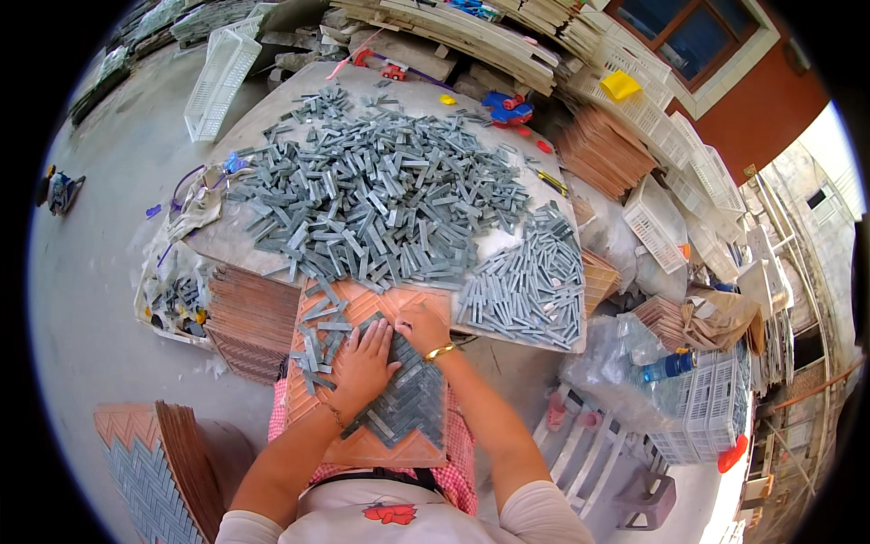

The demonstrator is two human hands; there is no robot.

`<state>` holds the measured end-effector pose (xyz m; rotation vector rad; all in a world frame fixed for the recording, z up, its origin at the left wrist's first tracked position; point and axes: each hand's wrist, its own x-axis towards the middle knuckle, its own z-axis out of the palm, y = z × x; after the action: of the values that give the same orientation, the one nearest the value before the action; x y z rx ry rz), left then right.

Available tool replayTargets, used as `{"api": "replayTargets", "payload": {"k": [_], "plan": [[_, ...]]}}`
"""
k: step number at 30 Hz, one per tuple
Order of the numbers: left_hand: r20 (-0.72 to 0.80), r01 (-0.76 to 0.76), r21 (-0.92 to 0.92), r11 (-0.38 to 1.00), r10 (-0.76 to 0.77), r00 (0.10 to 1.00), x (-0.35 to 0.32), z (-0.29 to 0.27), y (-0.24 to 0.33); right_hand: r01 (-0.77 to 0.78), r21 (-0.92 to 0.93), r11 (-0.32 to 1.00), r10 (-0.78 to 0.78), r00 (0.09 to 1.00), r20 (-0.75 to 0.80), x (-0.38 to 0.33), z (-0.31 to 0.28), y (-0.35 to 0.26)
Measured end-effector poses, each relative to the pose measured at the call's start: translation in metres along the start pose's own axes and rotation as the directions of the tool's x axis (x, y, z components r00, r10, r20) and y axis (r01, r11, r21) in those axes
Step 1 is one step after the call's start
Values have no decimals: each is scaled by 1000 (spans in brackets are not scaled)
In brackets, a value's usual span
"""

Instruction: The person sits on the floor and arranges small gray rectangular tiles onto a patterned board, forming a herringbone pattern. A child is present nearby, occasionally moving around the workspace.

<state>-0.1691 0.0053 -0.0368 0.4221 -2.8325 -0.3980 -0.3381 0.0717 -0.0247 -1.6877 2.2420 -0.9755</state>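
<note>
An orange herringbone-grooved board (pixel 343 451) lies before me against the table's near edge, over my lap. Grey stone strips (pixel 408 408) fill much of its middle and right in a zigzag pattern. My left hand (pixel 364 355) rests flat on the laid strips, fingers stretched forward and slightly apart. Just right of it, my right hand (pixel 420 330) is closed, fingers curled down at the upper edge of the pattern; whatever they pinch is hidden. Loose grey strips (pixel 313 352) lie scattered on the board's left side. Beyond the board a large heap of strips (pixel 381 190) covers the table.
Thinner strips (pixel 526 281) lie at the table's right. Stacked orange boards (pixel 249 313) stand left of my board, and a stack with a patterned board (pixel 149 462) is at lower left. White crates (pixel 707 408), a blue-capped bottle (pixel 669 366) and a stool (pixel 645 499) are right.
</note>
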Motion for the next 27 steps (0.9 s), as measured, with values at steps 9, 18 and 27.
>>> {"api": "replayTargets", "payload": {"k": [9, 18, 27], "plan": [[11, -1, -13, 1000, 1, 1000, -4, -11, 1, -95, 88, 992, 103, 991, -85, 3, -22, -4], [8, -1, -14, 1000, 1, 1000, -4, -6, 0, -146, -253, 956, 180, 977, 115, 18, -9, 8], [-23, -17, -28, 999, 16, 1000, -4, -4, 1, -372, -278, 886, 286, 909, -303, 84, 19, 8]]}}
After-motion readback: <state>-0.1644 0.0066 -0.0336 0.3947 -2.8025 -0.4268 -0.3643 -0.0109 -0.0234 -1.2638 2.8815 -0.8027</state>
